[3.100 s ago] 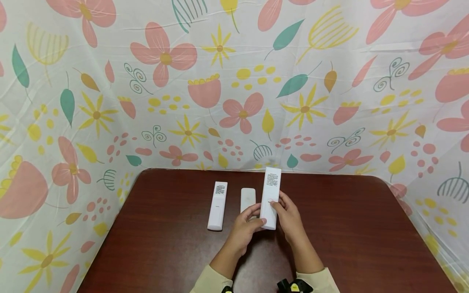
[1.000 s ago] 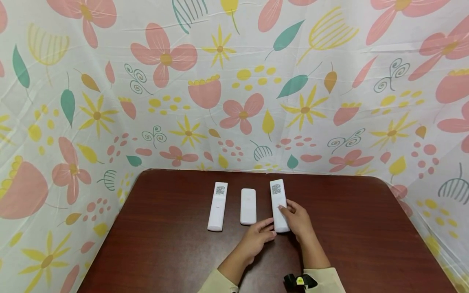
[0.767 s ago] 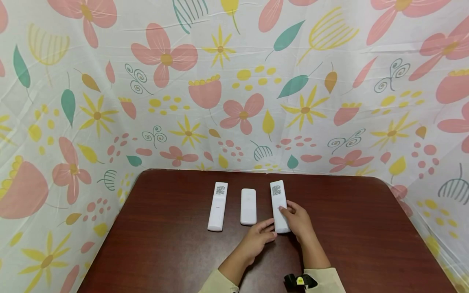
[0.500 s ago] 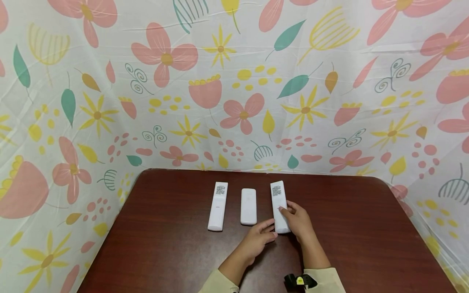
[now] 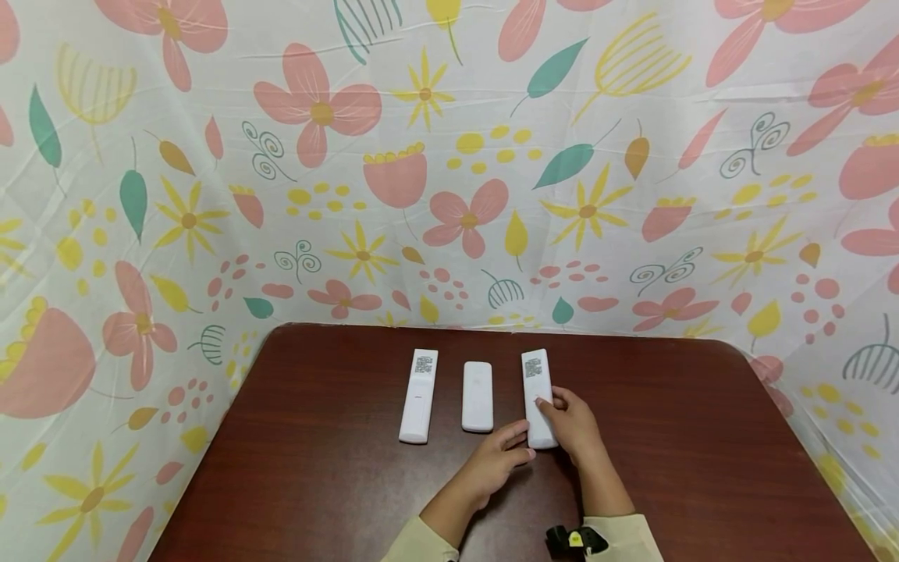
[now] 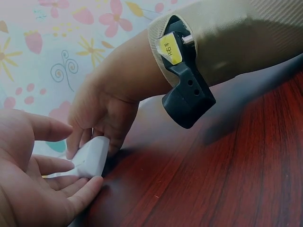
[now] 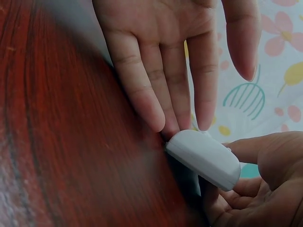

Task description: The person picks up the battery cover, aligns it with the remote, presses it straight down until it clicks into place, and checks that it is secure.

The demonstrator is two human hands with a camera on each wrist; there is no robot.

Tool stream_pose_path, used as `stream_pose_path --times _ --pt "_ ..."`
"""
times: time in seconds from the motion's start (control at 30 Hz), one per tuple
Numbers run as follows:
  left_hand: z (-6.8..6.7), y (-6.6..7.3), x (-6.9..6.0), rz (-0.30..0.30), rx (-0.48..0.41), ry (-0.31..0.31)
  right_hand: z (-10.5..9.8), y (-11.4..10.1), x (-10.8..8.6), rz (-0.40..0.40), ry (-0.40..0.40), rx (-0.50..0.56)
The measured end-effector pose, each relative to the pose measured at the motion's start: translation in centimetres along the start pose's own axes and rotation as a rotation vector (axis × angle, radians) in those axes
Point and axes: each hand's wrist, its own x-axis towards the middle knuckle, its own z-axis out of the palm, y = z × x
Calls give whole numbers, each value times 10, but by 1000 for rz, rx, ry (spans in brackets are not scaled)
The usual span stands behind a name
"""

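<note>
A white remote control (image 5: 537, 384) with a printed code near its far end lies back-up on the table, rightmost of three. My right hand (image 5: 576, 429) holds it, thumb on top and fingers along its right side. My left hand (image 5: 486, 468) is at its near left corner, its fairly straight fingertips touching the edge. The left wrist view shows the near end of the remote control (image 6: 97, 158) between both hands. In the right wrist view, the extended left fingers (image 7: 144, 101) meet the end of the remote control (image 7: 206, 158).
A shorter white remote control (image 5: 477, 398) lies just left of my hands. Farther left is another long white remote control (image 5: 418, 406) with a printed code. The brown wooden table (image 5: 337, 484) ends at a flower-printed cloth (image 5: 463, 156). A black camera (image 5: 576, 540) sits on my right wrist.
Both hands have brought the right remote control down from above the table and onto it, slightly rightward. In the last second it has shifted slightly toward me, hands staying beside it.
</note>
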Motion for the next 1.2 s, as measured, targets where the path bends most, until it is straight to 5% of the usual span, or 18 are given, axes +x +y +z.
stream_pose_path --times 0.63,1.2 --pt "1 -1 0 -4 5 10 -7 2 1 -78 26 -260" --pt "0 -1 -1 -21 29 -6 -9 -1 -4 -110 42 -314"
